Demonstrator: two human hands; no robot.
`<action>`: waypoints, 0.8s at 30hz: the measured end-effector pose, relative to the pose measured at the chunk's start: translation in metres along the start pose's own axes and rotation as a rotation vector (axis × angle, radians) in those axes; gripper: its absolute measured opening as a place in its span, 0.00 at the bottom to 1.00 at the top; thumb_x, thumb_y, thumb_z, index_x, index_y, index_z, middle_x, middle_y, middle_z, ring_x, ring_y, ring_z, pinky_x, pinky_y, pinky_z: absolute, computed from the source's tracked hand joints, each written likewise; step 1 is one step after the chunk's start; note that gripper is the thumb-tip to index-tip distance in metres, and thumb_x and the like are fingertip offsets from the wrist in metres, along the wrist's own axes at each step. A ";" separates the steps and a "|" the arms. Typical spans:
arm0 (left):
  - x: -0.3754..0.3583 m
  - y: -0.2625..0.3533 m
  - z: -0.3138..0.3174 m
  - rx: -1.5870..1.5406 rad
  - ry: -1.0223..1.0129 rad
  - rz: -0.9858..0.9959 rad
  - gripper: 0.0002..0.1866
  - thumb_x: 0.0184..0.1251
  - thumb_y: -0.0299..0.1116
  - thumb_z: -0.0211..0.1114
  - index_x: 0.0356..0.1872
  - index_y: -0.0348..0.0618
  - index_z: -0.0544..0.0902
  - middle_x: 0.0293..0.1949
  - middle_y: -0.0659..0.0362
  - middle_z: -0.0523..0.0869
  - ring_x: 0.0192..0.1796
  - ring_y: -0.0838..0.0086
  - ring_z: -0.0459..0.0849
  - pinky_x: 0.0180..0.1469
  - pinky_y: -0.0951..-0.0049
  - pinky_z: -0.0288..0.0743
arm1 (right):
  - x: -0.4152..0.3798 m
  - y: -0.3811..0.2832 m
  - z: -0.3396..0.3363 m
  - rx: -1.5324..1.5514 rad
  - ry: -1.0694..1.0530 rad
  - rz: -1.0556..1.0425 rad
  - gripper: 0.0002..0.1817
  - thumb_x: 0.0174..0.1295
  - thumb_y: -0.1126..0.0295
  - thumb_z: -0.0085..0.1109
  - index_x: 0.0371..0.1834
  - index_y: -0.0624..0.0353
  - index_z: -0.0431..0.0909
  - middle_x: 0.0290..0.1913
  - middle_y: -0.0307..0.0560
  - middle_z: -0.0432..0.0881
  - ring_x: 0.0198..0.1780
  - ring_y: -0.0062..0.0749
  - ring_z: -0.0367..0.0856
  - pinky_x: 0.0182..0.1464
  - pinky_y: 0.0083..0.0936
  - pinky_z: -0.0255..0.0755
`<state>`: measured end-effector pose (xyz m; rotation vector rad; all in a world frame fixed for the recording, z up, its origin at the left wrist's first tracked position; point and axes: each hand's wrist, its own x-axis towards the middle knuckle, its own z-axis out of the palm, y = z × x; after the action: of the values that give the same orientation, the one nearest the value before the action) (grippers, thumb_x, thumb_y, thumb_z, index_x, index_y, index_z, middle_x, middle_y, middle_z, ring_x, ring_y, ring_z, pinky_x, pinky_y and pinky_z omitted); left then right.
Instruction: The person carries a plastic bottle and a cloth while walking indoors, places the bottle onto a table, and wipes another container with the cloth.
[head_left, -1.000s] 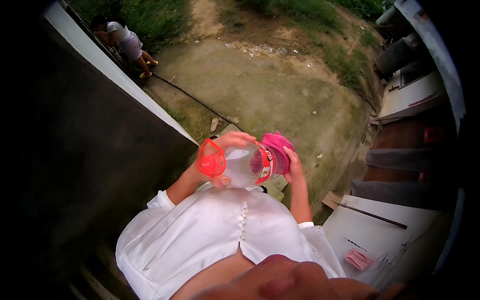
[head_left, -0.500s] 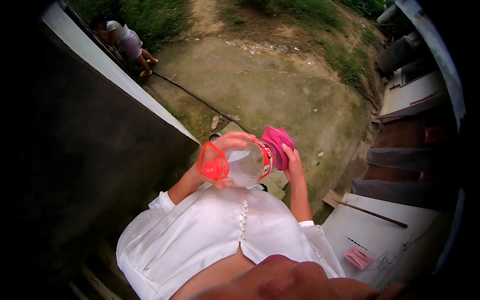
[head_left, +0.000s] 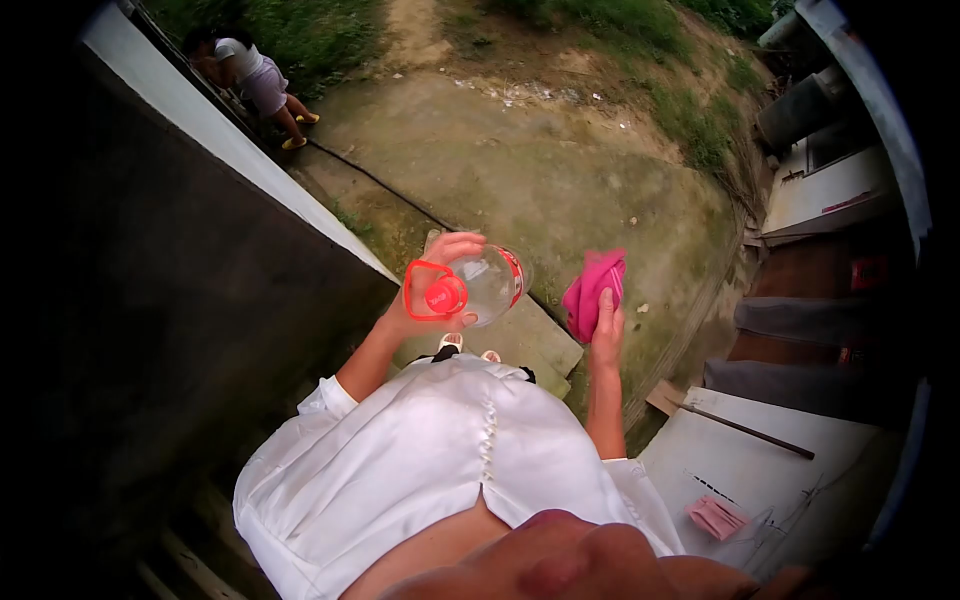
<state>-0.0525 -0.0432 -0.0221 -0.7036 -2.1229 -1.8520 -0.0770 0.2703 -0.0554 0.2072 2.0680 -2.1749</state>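
Observation:
My left hand (head_left: 418,290) is wrapped round a clear plastic bottle (head_left: 488,285) near its neck. The bottle has a red cap, a red carrying loop and a red label band, and its capped end points toward me. No liquid shows inside it. To the right, my right hand (head_left: 606,325) is closed on a bunched pink cloth (head_left: 595,290), held apart from the bottle. The cloth is slightly blurred, and most of the right fingers are hidden behind it.
A person (head_left: 255,80) bends by the wall at the far left. A dark hose (head_left: 375,180) crosses the mossy concrete (head_left: 560,180). A stone slab (head_left: 530,340) lies by my feet. At right, a stick (head_left: 750,432) and a folded pink cloth (head_left: 717,517) are by a white surface.
The pink cloth has come away from the bottle's far end and moved right with my right hand. My left hand has raised and tilted the bottle, and my feet now show.

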 end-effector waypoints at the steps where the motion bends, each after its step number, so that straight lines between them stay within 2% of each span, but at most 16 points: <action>1: 0.000 0.000 0.005 -0.008 -0.012 -0.002 0.42 0.50 0.50 0.79 0.66 0.44 0.72 0.68 0.45 0.70 0.70 0.55 0.70 0.70 0.54 0.66 | -0.005 -0.019 0.005 -0.162 -0.063 -0.119 0.22 0.77 0.55 0.49 0.54 0.66 0.80 0.42 0.41 0.84 0.43 0.29 0.80 0.51 0.27 0.72; 3: 0.004 0.003 0.022 0.033 -0.149 0.000 0.42 0.49 0.50 0.79 0.65 0.43 0.73 0.67 0.44 0.71 0.70 0.54 0.70 0.69 0.55 0.66 | -0.013 -0.044 0.041 -0.316 -0.214 -0.488 0.23 0.78 0.55 0.47 0.54 0.68 0.79 0.45 0.49 0.82 0.45 0.33 0.77 0.54 0.28 0.70; 4: 0.009 0.014 0.033 0.016 -0.097 0.030 0.41 0.47 0.47 0.79 0.63 0.41 0.75 0.65 0.47 0.75 0.65 0.55 0.75 0.66 0.57 0.69 | -0.017 -0.060 0.064 -0.385 -0.275 -0.641 0.23 0.78 0.56 0.47 0.54 0.69 0.79 0.48 0.52 0.80 0.47 0.34 0.77 0.55 0.29 0.70; 5: 0.009 0.013 0.034 0.012 -0.101 0.032 0.41 0.47 0.47 0.79 0.63 0.41 0.75 0.65 0.47 0.75 0.65 0.55 0.75 0.66 0.57 0.69 | -0.011 -0.049 0.064 -0.388 -0.269 -0.640 0.23 0.78 0.56 0.47 0.54 0.69 0.79 0.48 0.52 0.80 0.47 0.34 0.77 0.55 0.29 0.70; 7: 0.010 0.010 0.033 -0.011 -0.018 0.107 0.40 0.48 0.46 0.79 0.63 0.38 0.76 0.62 0.47 0.78 0.65 0.54 0.76 0.66 0.56 0.69 | 0.008 0.002 0.062 -0.186 -0.279 -0.325 0.23 0.78 0.57 0.47 0.54 0.68 0.79 0.46 0.50 0.83 0.45 0.35 0.79 0.52 0.30 0.72; 9: 0.005 0.016 0.031 -0.132 0.024 0.052 0.39 0.49 0.46 0.78 0.61 0.36 0.76 0.60 0.47 0.79 0.65 0.54 0.76 0.66 0.56 0.69 | 0.032 0.049 0.048 -0.246 -0.226 -0.200 0.22 0.78 0.57 0.47 0.52 0.68 0.80 0.45 0.49 0.84 0.42 0.34 0.81 0.50 0.30 0.74; 11: 0.001 0.018 0.027 -0.126 -0.125 -0.053 0.38 0.53 0.49 0.76 0.62 0.37 0.76 0.64 0.45 0.76 0.68 0.54 0.74 0.68 0.54 0.68 | 0.035 0.063 0.032 -0.311 -0.180 -0.069 0.23 0.77 0.56 0.48 0.50 0.68 0.81 0.44 0.48 0.86 0.40 0.34 0.83 0.48 0.30 0.76; 13: -0.001 0.013 0.028 -0.086 -0.083 -0.084 0.38 0.52 0.49 0.77 0.62 0.38 0.76 0.64 0.46 0.76 0.68 0.54 0.74 0.68 0.54 0.68 | 0.026 0.059 0.024 0.156 0.047 0.250 0.22 0.77 0.56 0.49 0.49 0.66 0.82 0.42 0.45 0.87 0.35 0.31 0.85 0.42 0.28 0.78; 15: -0.005 0.001 0.027 -0.054 -0.055 -0.121 0.38 0.51 0.48 0.78 0.62 0.39 0.76 0.64 0.46 0.76 0.68 0.55 0.74 0.68 0.55 0.68 | 0.012 0.024 0.029 0.317 0.065 0.203 0.21 0.77 0.55 0.49 0.50 0.64 0.82 0.44 0.46 0.86 0.37 0.30 0.86 0.42 0.28 0.79; 17: -0.007 -0.015 0.029 0.292 -0.091 0.080 0.39 0.48 0.45 0.79 0.62 0.40 0.76 0.64 0.47 0.76 0.68 0.56 0.73 0.68 0.56 0.67 | -0.011 -0.032 0.045 0.254 -0.040 0.070 0.22 0.77 0.55 0.49 0.55 0.66 0.80 0.45 0.47 0.86 0.41 0.30 0.85 0.48 0.28 0.78; 18: -0.005 -0.007 0.035 0.197 -0.068 -0.021 0.41 0.46 0.43 0.81 0.63 0.40 0.75 0.64 0.48 0.75 0.68 0.55 0.73 0.69 0.55 0.65 | -0.013 -0.036 0.046 -0.025 -0.145 -0.128 0.23 0.77 0.56 0.49 0.56 0.68 0.78 0.47 0.47 0.86 0.46 0.30 0.83 0.53 0.27 0.75; 19: -0.001 0.005 0.041 0.188 -0.080 -0.023 0.41 0.46 0.43 0.81 0.63 0.40 0.75 0.64 0.48 0.75 0.68 0.55 0.73 0.69 0.55 0.65 | -0.015 -0.041 0.058 -0.024 -0.130 -0.123 0.23 0.77 0.56 0.49 0.56 0.68 0.78 0.47 0.47 0.86 0.46 0.30 0.83 0.53 0.27 0.75; 20: 0.003 0.017 0.047 0.010 -0.005 -0.086 0.38 0.44 0.41 0.81 0.60 0.41 0.77 0.63 0.49 0.76 0.67 0.54 0.73 0.68 0.55 0.67 | -0.016 -0.047 0.078 -0.227 -0.223 -0.456 0.22 0.77 0.57 0.50 0.56 0.68 0.78 0.47 0.47 0.86 0.46 0.30 0.83 0.54 0.26 0.74; 21: 0.006 0.023 0.051 -0.165 0.073 -0.147 0.36 0.42 0.39 0.81 0.57 0.41 0.79 0.62 0.51 0.77 0.67 0.53 0.73 0.67 0.55 0.68 | -0.016 -0.047 0.082 -0.338 -0.274 -0.620 0.22 0.77 0.57 0.50 0.56 0.68 0.78 0.47 0.47 0.86 0.46 0.30 0.82 0.54 0.26 0.74; 22: 0.001 0.005 0.039 0.107 -0.105 -0.006 0.37 0.43 0.41 0.81 0.59 0.42 0.79 0.65 0.51 0.73 0.69 0.55 0.71 0.68 0.55 0.67 | -0.016 -0.047 0.086 -0.435 -0.310 -0.792 0.22 0.77 0.58 0.50 0.57 0.68 0.78 0.47 0.47 0.86 0.46 0.30 0.82 0.54 0.26 0.73; 24: -0.001 0.001 0.040 0.031 -0.066 -0.035 0.38 0.44 0.41 0.81 0.59 0.42 0.79 0.66 0.51 0.72 0.70 0.56 0.70 0.68 0.55 0.67 | -0.010 -0.025 0.083 -0.137 -0.329 -0.340 0.20 0.76 0.59 0.51 0.56 0.67 0.78 0.49 0.48 0.86 0.47 0.29 0.80 0.54 0.26 0.73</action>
<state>-0.0461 -0.0044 -0.0284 -0.7344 -2.2139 -1.8330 -0.0723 0.1889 -0.0250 -0.5171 2.1649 -2.0453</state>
